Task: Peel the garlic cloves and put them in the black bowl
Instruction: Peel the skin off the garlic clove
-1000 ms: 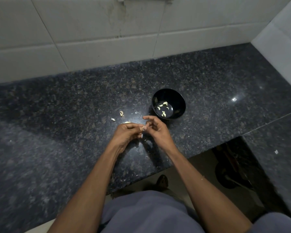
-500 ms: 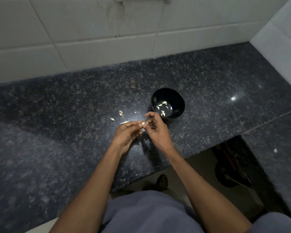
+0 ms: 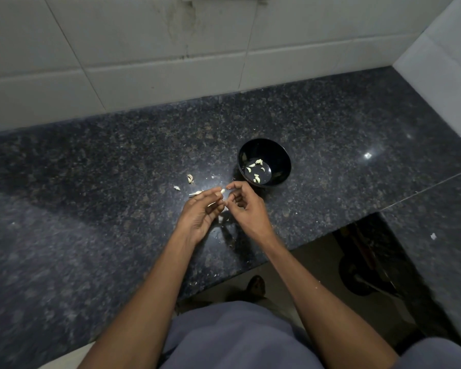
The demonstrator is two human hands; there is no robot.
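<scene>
Just in front of the small round black bowl [image 3: 264, 162], both hands meet above the dark speckled granite tabletop [image 3: 91, 182]. The left hand [image 3: 201, 215] has its fingers [image 3: 213, 191] curled, pinching a small pale garlic clove [image 3: 222, 191] at the fingertips. The right hand [image 3: 246, 209] is close beside it, thumb and forefinger bent toward the same clove, with the other fingers curled loosely; whether the right hand actually grips the clove or a strip of its skin is too small to tell. The clove sits between the two hands, near the bowl's near-left rim but outside it.

Inside the bowl lie several pale peeled garlic cloves [image 3: 256, 170], scattered over its shiny bottom. On the tabletop to the left of the hands lie a few pale scraps of garlic skin or unpeeled pieces [image 3: 190, 178], apart from one another, with one thin pale piece [image 3: 196, 193] just beside the left fingers. More tiny white flecks dot the tabletop beneath the hands.

Behind the tabletop rises a wall of large white tiles [image 3: 144, 49]. At the lower edge the person's grey-blue clothing [image 3: 232, 336] shows, with a foot [image 3: 256, 286] on the floor below the tabletop's edge.
</scene>
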